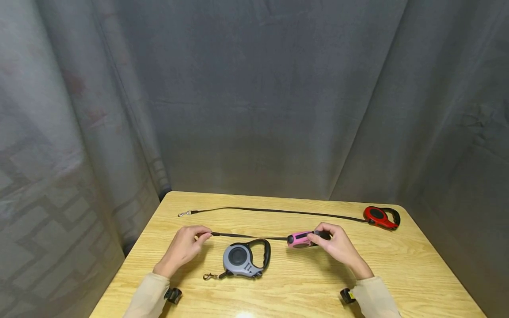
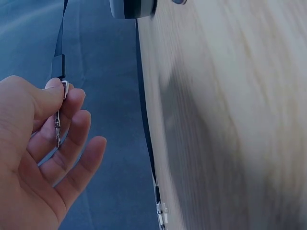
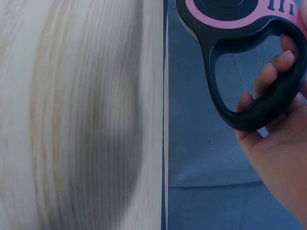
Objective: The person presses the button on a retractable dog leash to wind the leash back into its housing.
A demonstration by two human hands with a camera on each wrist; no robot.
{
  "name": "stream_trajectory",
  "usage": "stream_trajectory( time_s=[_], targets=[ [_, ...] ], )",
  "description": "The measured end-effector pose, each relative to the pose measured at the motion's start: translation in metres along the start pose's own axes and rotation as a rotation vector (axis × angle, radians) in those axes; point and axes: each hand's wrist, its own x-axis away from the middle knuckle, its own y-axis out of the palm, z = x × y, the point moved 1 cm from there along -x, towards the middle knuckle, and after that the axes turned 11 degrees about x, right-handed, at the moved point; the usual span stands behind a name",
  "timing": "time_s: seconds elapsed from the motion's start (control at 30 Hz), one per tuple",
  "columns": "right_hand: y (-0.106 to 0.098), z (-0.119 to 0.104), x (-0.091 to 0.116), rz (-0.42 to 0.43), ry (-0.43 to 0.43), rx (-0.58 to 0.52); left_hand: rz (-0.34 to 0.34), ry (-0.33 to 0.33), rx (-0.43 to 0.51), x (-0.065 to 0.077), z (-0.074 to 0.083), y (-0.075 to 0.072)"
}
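Observation:
My right hand (image 1: 336, 245) grips the black handle (image 3: 268, 106) of a pink retractable dog leash (image 1: 300, 240), fingers curled through the loop in the right wrist view. From its case a short black strap (image 1: 250, 237) runs left to my left hand (image 1: 184, 247). There the thumb and index finger pinch the metal clip (image 2: 58, 124) at the strap's end, while the other fingers are loosely bent. The strap is nearly straight and held above the table. Just below it lies a grey retractable leash (image 1: 237, 259) with a black handle, its clip (image 1: 210, 276) close to the case.
At the back right of the wooden table (image 1: 302, 291) lies a red retractable leash (image 1: 375, 216). Its long black strap (image 1: 274, 210) stretches left along the back to a silver clip (image 1: 184, 213). Grey curtains (image 1: 254, 97) surround the table's back and sides.

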Motion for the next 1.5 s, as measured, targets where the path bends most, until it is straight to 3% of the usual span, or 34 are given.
stream_trajectory(
  time_s=[0.47, 1.5],
  targets=[
    [0.003, -0.003, -0.001, -0.011, -0.008, -0.002, -0.007, -0.004, 0.014, -0.001, 0.005, 0.006],
    [0.015, -0.007, -0.004, -0.04, -0.011, -0.053, -0.025, 0.053, 0.024, 0.0, 0.012, 0.012]
  ],
)
